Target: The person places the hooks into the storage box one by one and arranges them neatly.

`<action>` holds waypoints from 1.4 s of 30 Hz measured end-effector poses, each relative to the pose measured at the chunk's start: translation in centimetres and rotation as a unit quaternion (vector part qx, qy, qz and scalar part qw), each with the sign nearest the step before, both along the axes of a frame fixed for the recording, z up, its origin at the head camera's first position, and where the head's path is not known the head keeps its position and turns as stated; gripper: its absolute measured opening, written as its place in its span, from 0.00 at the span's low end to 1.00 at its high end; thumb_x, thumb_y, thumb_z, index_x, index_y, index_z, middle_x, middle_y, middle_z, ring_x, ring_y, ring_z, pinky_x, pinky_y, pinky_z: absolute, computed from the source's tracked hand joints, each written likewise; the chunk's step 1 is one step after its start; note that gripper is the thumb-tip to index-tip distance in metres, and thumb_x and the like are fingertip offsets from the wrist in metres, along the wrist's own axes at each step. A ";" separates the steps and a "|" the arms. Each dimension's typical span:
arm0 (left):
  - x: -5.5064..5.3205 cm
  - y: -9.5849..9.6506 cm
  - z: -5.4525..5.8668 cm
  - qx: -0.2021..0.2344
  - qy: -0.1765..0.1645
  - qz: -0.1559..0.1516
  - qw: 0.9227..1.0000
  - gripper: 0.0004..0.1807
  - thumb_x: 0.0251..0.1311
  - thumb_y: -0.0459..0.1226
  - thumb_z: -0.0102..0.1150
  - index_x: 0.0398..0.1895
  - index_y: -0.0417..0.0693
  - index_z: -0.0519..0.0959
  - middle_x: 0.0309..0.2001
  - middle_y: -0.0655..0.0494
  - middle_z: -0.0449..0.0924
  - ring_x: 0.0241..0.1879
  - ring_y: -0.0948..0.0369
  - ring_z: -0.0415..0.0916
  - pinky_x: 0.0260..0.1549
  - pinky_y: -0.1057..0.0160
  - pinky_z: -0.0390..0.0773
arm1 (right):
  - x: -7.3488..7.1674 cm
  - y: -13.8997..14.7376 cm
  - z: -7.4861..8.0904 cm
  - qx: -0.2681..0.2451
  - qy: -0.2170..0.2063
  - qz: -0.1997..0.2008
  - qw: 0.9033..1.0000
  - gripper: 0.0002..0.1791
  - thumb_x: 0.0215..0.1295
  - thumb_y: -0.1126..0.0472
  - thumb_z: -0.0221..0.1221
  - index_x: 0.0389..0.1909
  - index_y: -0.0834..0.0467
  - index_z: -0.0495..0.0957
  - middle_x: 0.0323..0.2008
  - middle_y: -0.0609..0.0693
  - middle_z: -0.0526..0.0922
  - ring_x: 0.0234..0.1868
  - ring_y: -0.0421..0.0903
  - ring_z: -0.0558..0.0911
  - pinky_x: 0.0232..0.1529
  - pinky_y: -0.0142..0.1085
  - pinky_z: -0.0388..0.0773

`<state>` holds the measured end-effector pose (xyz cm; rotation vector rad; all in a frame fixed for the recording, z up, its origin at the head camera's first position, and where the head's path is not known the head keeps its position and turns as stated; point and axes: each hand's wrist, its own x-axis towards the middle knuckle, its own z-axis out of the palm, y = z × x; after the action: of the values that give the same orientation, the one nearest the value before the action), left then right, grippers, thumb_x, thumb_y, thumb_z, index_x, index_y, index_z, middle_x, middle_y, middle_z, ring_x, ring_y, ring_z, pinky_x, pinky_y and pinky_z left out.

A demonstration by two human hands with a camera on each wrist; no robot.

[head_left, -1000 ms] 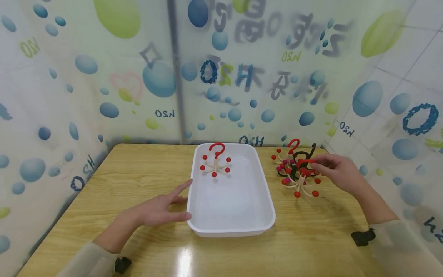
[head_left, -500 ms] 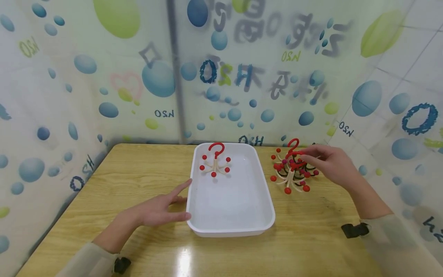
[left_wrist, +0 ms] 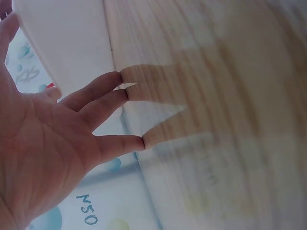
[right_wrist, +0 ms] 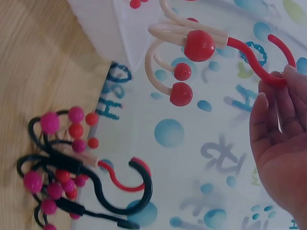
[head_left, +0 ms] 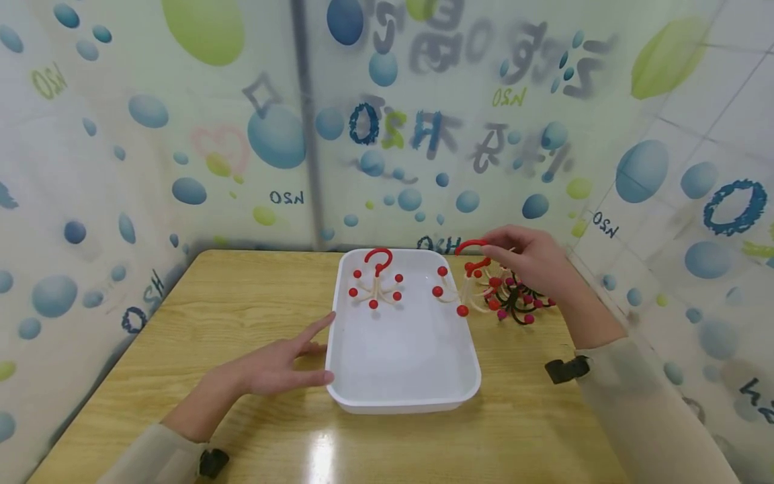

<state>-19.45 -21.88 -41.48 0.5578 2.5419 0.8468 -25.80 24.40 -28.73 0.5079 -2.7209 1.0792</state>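
Observation:
My right hand pinches the red hook of a claw-shaped hanger with cream arms and red ball tips. It is in the air over the right rim of a white tray. A matching red-hooked hanger lies in the tray's far left part. My left hand rests at the tray's left side, fingers spread, with thumb and index finger touching the rim. In the left wrist view its other fingertips touch the table.
Right of the tray are black hangers with pink balls, bunched with another red-hooked hanger. The wooden table ends at the patterned curtain behind, and curtains also stand at both sides.
My right hand has lifted the red-hooked hanger from the bunch on the right and carried it left to the tray's right rim. My left hand has stayed in place.

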 end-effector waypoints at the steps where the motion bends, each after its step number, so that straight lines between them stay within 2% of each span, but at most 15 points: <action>1: 0.0 0.0 0.0 0.001 0.000 0.000 1.000 0.59 0.68 0.68 0.65 0.92 0.74 0.40 0.78 0.50 0.76 0.80 0.37 0.69 0.75 0.24 0.66 | -0.3 -0.4 0.0 -0.004 -0.003 0.002 1.000 0.17 0.82 0.48 0.64 0.59 0.55 0.87 0.46 0.57 0.90 0.42 0.55 0.81 0.34 0.32 0.82; 7: 0.0 -0.1 0.0 0.003 0.000 -0.001 1.000 0.58 0.69 0.68 0.65 0.92 0.74 0.40 0.78 0.49 0.76 0.80 0.37 0.69 0.75 0.25 0.66 | -2.4 -3.0 -0.3 -0.019 -0.024 0.009 0.999 0.16 0.82 0.49 0.64 0.59 0.53 0.87 0.46 0.56 0.90 0.42 0.55 0.82 0.38 0.36 0.84; 14: 0.0 -0.1 0.0 0.005 -0.001 -0.001 1.000 0.58 0.69 0.68 0.65 0.92 0.73 0.40 0.78 0.48 0.76 0.80 0.37 0.69 0.75 0.25 0.67 | -5.1 -5.4 -1.9 -0.035 -0.051 0.017 0.998 0.14 0.81 0.52 0.65 0.58 0.55 0.88 0.50 0.57 0.91 0.47 0.55 0.88 0.46 0.36 0.86; 18: -0.1 -0.2 -0.1 0.005 0.002 -0.002 1.000 0.58 0.69 0.68 0.65 0.92 0.73 0.40 0.78 0.49 0.76 0.79 0.37 0.69 0.75 0.25 0.67 | -6.1 -6.7 -2.5 -0.040 -0.079 0.012 0.996 0.15 0.80 0.53 0.66 0.58 0.56 0.87 0.52 0.56 0.89 0.51 0.60 0.89 0.50 0.41 0.90; 23: -0.1 -0.2 -0.1 0.003 0.002 -0.003 1.000 0.58 0.69 0.68 0.64 0.92 0.73 0.40 0.79 0.48 0.75 0.80 0.37 0.69 0.75 0.26 0.67 | -6.8 -8.2 -3.1 -0.034 -0.095 0.000 0.995 0.14 0.80 0.54 0.66 0.58 0.56 0.86 0.53 0.56 0.88 0.54 0.61 0.87 0.55 0.49 0.91; 31: -0.1 -0.3 0.0 0.006 0.007 -0.010 1.000 0.58 0.70 0.68 0.64 0.92 0.71 0.40 0.79 0.48 0.75 0.79 0.37 0.70 0.75 0.26 0.68 | -7.4 -8.9 -3.7 -0.040 -0.118 -0.018 0.992 0.14 0.82 0.55 0.64 0.60 0.56 0.84 0.56 0.57 0.87 0.57 0.62 0.87 0.57 0.47 0.90; 36: -0.1 -0.3 0.0 0.006 0.004 -0.007 1.000 0.59 0.69 0.68 0.65 0.92 0.72 0.40 0.79 0.49 0.75 0.79 0.38 0.70 0.75 0.26 0.67 | -7.9 -9.1 -4.1 -0.034 -0.123 -0.022 0.992 0.14 0.82 0.55 0.64 0.60 0.56 0.84 0.56 0.57 0.87 0.53 0.59 0.87 0.62 0.53 0.88; 42: 0.0 -0.3 0.0 0.007 -0.001 -0.005 1.000 0.58 0.69 0.68 0.64 0.92 0.73 0.40 0.79 0.49 0.75 0.80 0.38 0.69 0.75 0.26 0.67 | -8.3 -9.6 -4.8 -0.011 -0.131 -0.028 0.991 0.12 0.81 0.57 0.65 0.59 0.55 0.84 0.56 0.56 0.86 0.51 0.57 0.88 0.62 0.52 0.88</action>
<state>-19.50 -22.17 -41.44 0.5720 2.5306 0.8629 -34.08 14.82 -33.57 0.3035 -2.9228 1.2386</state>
